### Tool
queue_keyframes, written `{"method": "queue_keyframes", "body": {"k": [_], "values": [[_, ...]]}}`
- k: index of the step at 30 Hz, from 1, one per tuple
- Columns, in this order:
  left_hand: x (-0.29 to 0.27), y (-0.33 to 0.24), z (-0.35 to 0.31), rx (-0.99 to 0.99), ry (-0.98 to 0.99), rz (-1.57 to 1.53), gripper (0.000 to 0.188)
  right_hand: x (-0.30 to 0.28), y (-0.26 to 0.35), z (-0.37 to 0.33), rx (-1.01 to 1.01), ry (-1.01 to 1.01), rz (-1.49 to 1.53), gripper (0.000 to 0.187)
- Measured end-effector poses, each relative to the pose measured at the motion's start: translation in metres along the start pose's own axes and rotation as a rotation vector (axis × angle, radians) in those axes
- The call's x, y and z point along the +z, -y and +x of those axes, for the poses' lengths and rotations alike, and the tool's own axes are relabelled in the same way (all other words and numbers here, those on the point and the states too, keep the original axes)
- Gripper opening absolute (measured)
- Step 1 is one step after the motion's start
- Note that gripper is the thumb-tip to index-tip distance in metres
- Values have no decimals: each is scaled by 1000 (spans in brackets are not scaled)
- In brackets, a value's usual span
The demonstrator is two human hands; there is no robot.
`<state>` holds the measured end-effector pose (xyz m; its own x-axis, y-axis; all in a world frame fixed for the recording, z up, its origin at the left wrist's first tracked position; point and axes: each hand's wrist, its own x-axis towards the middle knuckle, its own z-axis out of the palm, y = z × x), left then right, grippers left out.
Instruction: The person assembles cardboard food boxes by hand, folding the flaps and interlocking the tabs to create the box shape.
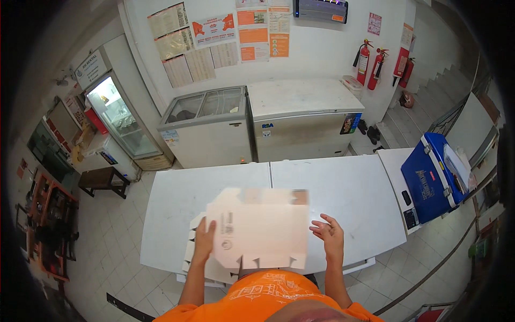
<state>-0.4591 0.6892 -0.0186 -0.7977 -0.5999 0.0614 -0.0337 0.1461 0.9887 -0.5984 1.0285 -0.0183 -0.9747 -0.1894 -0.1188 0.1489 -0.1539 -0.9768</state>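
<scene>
A flat, unfolded cardboard box blank (268, 231) with cut flaps is raised in front of me over the white worktop (343, 182). Its far edge is slightly blurred, and small dark print shows on its left part. My left hand (204, 239) grips the left edge, thumb on the upper face. To the right of the blank, my right hand (328, 232) is open with fingers apart, holding nothing and a little away from the edge. More cardboard blanks (190, 252) lie below, partly hidden by the raised one and by my left hand.
A blue cooler box (429, 180) stands at the right end. Beyond the worktop are a glass-topped freezer (206, 137) and a white chest freezer (306, 131). A wooden bench (103, 180) is at left; fire extinguishers (363, 64) hang on the wall near the stairs (418, 112).
</scene>
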Motion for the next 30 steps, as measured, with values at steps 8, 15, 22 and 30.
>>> {"method": "queue_keyframes", "body": {"k": [8, 15, 22, 30], "values": [[-109, 213, -46, -208, -410, 479, 43, -16, -28, -5, -12, 108, -257, 27], [-66, 198, -71, -203, -610, 684, 71, -14, -14, -6, -101, 196, -425, 26], [-65, 207, -77, -130, -638, 1055, 63, 2, -9, -9, -204, 367, -586, 27], [-84, 162, -64, -175, -584, 509, 18, 3, -20, -15, -194, 408, -580, 27]]}}
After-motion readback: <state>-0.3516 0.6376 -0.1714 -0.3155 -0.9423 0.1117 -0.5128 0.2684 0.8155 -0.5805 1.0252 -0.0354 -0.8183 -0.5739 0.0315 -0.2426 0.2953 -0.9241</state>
